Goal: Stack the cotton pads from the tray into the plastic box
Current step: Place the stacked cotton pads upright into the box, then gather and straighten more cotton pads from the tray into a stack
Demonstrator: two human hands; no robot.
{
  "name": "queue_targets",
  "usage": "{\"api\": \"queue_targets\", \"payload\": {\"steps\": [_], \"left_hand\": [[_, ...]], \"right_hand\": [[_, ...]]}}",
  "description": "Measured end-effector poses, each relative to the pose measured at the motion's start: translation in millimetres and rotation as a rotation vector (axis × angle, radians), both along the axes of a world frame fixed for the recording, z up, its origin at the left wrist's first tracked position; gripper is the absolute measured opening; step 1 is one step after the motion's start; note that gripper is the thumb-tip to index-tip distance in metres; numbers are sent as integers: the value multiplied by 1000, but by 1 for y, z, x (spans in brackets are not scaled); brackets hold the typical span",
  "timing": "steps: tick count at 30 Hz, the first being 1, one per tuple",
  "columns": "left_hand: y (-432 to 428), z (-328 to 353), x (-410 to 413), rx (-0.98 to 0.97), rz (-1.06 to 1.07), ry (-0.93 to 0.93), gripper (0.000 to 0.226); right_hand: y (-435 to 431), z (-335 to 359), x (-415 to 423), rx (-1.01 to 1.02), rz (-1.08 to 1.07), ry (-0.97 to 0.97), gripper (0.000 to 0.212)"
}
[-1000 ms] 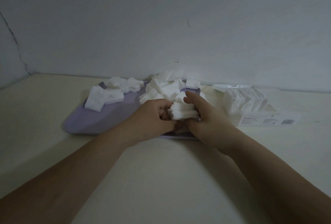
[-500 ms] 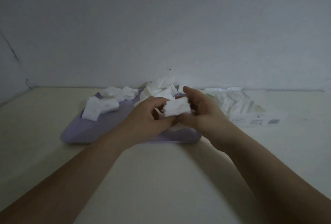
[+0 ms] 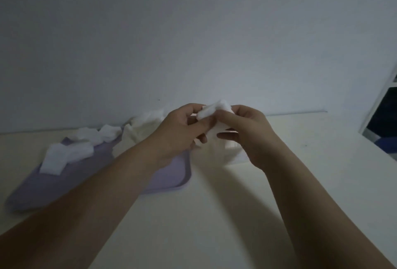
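Observation:
A small stack of white cotton pads (image 3: 214, 110) is held up in the air between both hands. My left hand (image 3: 182, 131) grips its left side and my right hand (image 3: 247, 133) grips its right side. Below and left lies the lilac tray (image 3: 169, 174) with loose white cotton pads (image 3: 71, 152) scattered on its far left and a heap of pads (image 3: 148, 118) at its back. The clear plastic box (image 3: 233, 150) sits just right of the tray, mostly hidden behind my right hand.
The cream table (image 3: 214, 215) runs up to a plain white wall (image 3: 193, 32). A window frame (image 3: 384, 107) shows at the far right edge, next to the table's right end.
Both hands have lifted the stack of pads off the tray and carried it up and to the right, over the box. The camera has swung to the right.

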State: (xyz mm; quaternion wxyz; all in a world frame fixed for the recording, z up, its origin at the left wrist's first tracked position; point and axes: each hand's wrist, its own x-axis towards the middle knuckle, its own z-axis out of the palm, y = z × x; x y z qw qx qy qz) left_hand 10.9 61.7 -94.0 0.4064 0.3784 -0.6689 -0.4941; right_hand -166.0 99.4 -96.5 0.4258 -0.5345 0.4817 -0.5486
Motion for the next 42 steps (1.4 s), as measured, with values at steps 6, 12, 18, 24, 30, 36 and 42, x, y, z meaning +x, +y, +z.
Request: {"api": "queue_targets", "payload": {"steps": [6,12,18,24,30,36,42], "left_hand": [[-16,-13,-36,-124,162,-146,20],[-18,-35,-38,-306,149,-396,21],[-16,-38,-37,-295,142,-384,15],[-16,-43,-37,-276,141,-334,8],[-19,-49,-39,-284,148,-324,4],[-21,-54,-37,-437,127,-372,3],[-25,-45,21,-620,348,-557,7]], "right_hand": [[-6,1,-33,-132,-649,334,34],[-12,-13,-57,68,-866,706,29],[-23,-31,-55,221,-749,844,30],[-24,-22,-57,306,-589,863,35],[-22,-25,-53,199,-668,932,23],[-23,-24,-49,229,-629,971,20],[-17,-18,-31,-20,-714,1095,22]]}}
